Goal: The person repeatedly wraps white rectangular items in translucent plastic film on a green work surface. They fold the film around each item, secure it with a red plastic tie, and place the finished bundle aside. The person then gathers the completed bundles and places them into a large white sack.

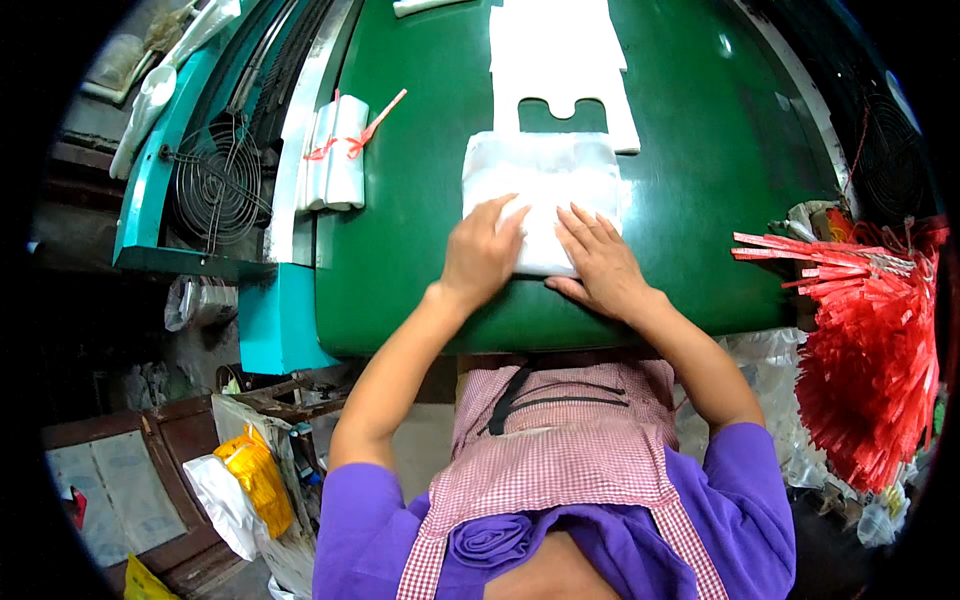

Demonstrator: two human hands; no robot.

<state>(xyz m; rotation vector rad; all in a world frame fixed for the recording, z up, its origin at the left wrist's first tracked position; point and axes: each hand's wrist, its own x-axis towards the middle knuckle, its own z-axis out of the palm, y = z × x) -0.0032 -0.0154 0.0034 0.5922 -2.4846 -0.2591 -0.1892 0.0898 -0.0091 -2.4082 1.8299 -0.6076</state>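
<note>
A folded stack of translucent white plastic bags [540, 160] lies on the green belt [420, 150] in front of me. My left hand [483, 252] has its fingers bent round the stack's near left part, with the fingertips partly hidden. Flat on the near right part rests my right hand [603, 262], fingers stretched out and thumb at the near edge. Just beyond the stack, white vest-type plastic bags [560, 60] with cut-out handles lie in an overlapping row.
On the left of the belt is a bag bundle [345, 180] tied with red ribbon. Metal rails and a wire fan guard [218, 180] border that side. A large bunch of red plastic ties [870, 350] hangs at the right. A yellow bag [255, 480] is at lower left.
</note>
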